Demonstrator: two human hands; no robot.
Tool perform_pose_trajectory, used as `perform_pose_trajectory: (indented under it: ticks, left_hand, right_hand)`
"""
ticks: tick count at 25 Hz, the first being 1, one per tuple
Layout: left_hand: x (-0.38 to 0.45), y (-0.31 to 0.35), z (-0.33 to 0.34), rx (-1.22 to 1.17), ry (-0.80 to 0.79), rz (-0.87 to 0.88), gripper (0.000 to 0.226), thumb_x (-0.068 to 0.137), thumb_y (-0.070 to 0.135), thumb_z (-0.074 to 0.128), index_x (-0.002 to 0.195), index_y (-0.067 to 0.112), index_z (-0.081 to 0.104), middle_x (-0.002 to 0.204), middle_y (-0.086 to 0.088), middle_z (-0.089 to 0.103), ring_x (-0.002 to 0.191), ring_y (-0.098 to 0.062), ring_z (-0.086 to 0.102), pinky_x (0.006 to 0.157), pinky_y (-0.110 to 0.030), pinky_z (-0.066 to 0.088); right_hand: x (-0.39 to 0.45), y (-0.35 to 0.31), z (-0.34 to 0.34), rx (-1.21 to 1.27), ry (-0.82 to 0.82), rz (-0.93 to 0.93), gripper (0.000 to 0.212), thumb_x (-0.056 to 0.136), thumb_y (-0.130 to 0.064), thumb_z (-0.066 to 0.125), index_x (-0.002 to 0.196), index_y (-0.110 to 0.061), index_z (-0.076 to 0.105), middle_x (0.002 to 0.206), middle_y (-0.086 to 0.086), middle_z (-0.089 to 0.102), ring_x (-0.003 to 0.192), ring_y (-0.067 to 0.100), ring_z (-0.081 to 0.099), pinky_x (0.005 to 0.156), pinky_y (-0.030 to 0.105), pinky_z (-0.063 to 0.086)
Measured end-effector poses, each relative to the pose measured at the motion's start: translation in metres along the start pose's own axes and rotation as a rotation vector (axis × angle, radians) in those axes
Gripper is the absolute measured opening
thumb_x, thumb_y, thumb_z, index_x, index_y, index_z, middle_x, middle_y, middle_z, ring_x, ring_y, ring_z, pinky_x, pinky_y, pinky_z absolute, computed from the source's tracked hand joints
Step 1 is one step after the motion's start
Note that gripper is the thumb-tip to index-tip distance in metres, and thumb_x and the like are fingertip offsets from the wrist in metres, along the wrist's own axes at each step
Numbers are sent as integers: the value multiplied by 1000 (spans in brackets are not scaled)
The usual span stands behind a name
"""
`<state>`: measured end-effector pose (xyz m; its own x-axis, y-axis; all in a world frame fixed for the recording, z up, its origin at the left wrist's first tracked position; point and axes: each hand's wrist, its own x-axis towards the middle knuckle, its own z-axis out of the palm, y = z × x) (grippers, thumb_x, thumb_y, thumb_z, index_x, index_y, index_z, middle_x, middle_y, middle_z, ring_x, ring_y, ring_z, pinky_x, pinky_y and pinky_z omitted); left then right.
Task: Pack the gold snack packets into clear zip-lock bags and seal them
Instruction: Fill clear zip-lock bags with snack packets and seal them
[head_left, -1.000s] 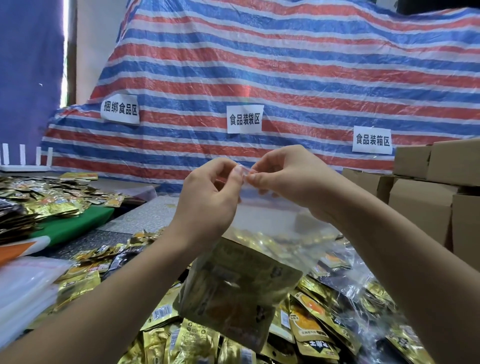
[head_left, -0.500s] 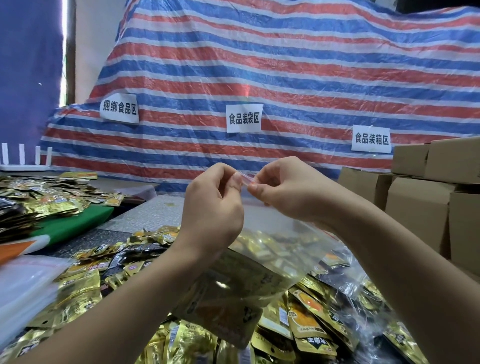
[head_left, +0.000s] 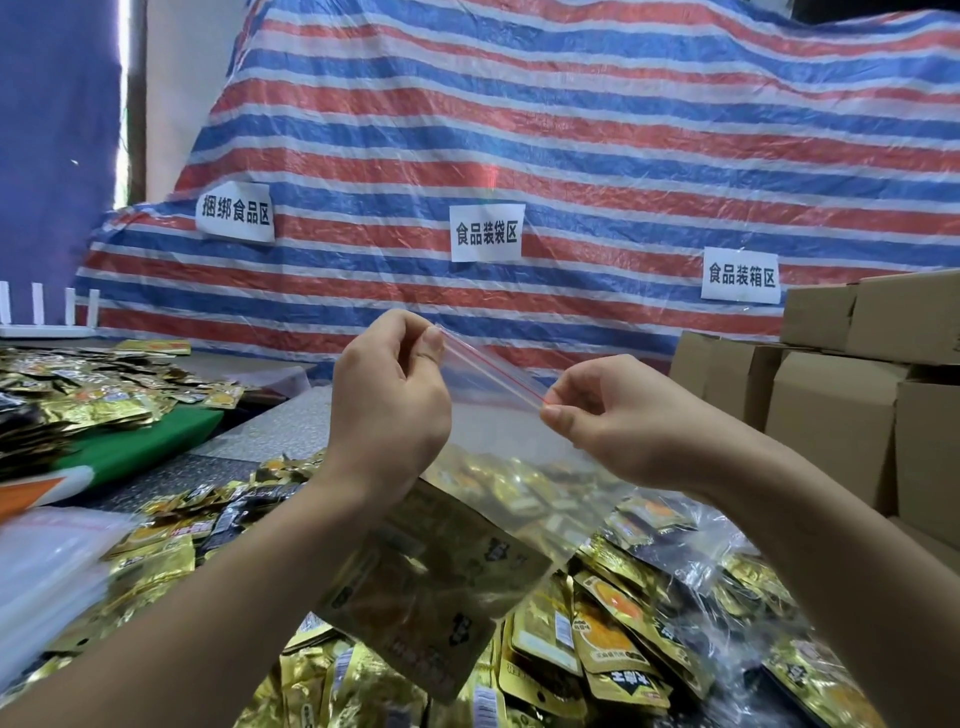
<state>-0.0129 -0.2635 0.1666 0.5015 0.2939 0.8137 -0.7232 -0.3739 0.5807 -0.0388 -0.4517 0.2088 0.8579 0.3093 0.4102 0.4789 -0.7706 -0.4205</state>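
A clear zip-lock bag (head_left: 493, 415) with a red seal line hangs in the air before me. Gold snack packets (head_left: 431, 582) fill its lower half. My left hand (head_left: 389, 410) pinches the bag's top left corner between thumb and forefinger. At the right end of the seal strip, my right hand (head_left: 608, 415) pinches it the same way. The red strip stretches taut between the two hands. Under the bag lies a heap of loose gold packets (head_left: 613, 644) on the table.
Brown cardboard boxes (head_left: 852, 395) stack up at the right. More gold packets (head_left: 78, 395) lie at the far left beside a green board (head_left: 140, 441). A pile of empty clear bags (head_left: 47, 561) sits at the near left. A striped tarp (head_left: 571, 156) with paper labels hangs behind.
My hands were pinching the seal close together at one spot. Now my right hand has slid right along the red strip, and both hands have dropped a little.
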Motion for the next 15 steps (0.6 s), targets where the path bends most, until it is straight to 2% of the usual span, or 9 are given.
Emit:
perform_pose_trajectory:
  ticks: [7,11,15]
  left_hand:
    - [-2,-2,0,21,2,-6,23,101,20,53,78,22,56,65,7,53,56,-1,47,47,-12,37]
    - [-2,-4,-1,23,11,-14,22,101,22,53,79,22,56,67,6,55,59,-2,48,48,-13,38]
    - [-4,-3,-2,20,2,0,23,101,22,53,78,27,55,66,10,54,58,1,50,49,-11,38]
  right_hand:
    - [-9,13,4,-149,-5,-51,28,99,-42,52,80,-23,59,68,-4,59,57,11,47,54,30,40]
    - [-12,21,7,-238,65,-137,42,96,-52,47,71,-19,55,60,-4,53,50,8,38,49,24,36]
    - [-15,29,7,-304,96,-225,58,84,-68,30,62,-19,51,50,-5,44,44,10,37,45,23,33]
